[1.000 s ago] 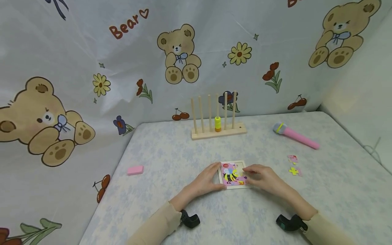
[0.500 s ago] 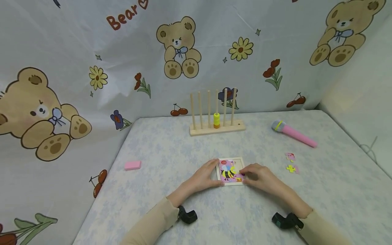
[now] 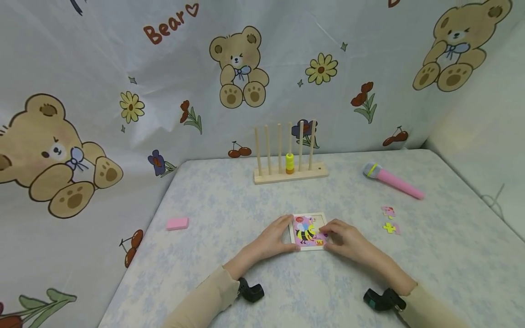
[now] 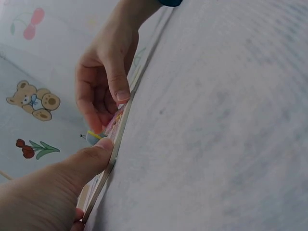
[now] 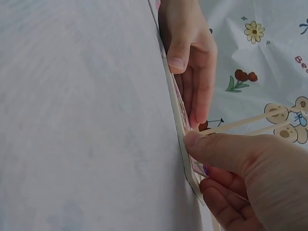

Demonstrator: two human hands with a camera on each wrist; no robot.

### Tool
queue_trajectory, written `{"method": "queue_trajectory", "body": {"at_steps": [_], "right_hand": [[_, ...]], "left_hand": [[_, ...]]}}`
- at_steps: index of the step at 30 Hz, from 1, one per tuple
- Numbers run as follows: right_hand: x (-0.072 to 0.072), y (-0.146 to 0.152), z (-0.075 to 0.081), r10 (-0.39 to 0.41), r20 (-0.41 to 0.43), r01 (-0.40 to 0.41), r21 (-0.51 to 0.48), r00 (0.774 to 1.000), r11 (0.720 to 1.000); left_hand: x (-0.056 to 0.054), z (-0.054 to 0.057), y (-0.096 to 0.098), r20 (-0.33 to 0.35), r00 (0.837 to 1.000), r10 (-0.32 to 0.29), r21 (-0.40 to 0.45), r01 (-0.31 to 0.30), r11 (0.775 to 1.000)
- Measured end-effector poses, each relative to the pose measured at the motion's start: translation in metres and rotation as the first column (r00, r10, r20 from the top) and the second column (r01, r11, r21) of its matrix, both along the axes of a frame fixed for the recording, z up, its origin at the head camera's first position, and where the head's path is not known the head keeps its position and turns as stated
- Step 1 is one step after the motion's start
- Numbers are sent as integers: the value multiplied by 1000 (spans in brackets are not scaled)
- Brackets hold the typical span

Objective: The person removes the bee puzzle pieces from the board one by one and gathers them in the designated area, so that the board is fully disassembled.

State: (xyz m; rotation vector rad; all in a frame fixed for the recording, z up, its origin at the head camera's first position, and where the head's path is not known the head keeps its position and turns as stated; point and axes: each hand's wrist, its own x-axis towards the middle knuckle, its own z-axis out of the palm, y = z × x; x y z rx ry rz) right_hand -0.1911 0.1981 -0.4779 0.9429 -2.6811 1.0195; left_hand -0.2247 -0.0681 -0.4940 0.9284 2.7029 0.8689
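A small square jigsaw board (image 3: 312, 248) with a pale wooden frame and a bee picture lies on the table. Its upper right part shows bare wood. My left hand (image 3: 270, 239) grips the frame's left side, thumb at the near corner and fingers at the far one. Over the right side, my right hand (image 3: 348, 240) pinches a puzzle piece (image 5: 198, 168) with a purple mark, mostly hidden by the fingers; its thumb is right at the frame's edge in the right wrist view. Two loose puzzle pieces, an upper one (image 3: 388, 211) and a yellow-and-pink one (image 3: 391, 228), lie to the right.
Behind the board stands a wooden peg rack (image 3: 291, 176) with yellow and orange beads on one peg. A pink toy microphone (image 3: 395, 181) lies at the back right, a pink block (image 3: 177, 223) at the left. A bear-print cloth (image 3: 164, 91) hangs behind the table.
The whole head view has shifted slightly. My right fingers have moved a little over the board's right side; my left hand keeps its grip on the frame.
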Motion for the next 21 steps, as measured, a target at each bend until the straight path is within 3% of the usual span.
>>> {"method": "queue_trajectory", "body": {"at_steps": [6,15,21], "right_hand": [[0,0,-1,5,-1,-5,-19,1000,1000],[-2,2,-2,25,-77,-27,-24,997,999],[-2,1,2,18,-72,-20,-28,997,999]], "left_hand": [[0,-1,0,-4,1000,-1,-4,1,1000],[1,0,1,-15,1000,-4,-1,4,1000],[0,0,1,-21,1000,-7,-7,7,1000]]}}
